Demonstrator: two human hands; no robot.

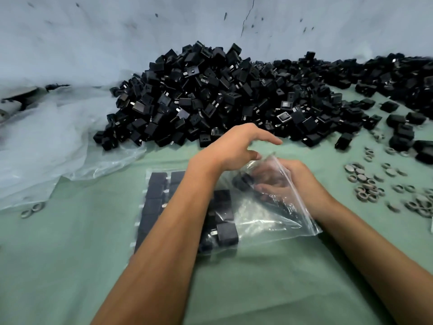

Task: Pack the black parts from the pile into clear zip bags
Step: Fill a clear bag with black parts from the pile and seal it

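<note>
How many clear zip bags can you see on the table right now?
2: a filled bag lying flat under the left forearm, and an open bag held by the right hand. Others may be hidden.

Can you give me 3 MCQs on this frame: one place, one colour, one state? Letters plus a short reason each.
1. Where do the small grey rings lie?
A. inside the bag
B. on the table, right of the hands
C. on top of the pile

2. What colour is the table cover?
A. pale green
B. red
C. yellow

3. What is the right hand doing?
A. resting flat on the table
B. gripping a ring
C. reaching inside the clear zip bag

Key: 1 B, the rings are scattered on the cover at the right; 2 A, the cloth reads pale green all round; 3 C, its fingers show through the plastic beside a black part, while the left hand hovers above with fingers spread.
</note>
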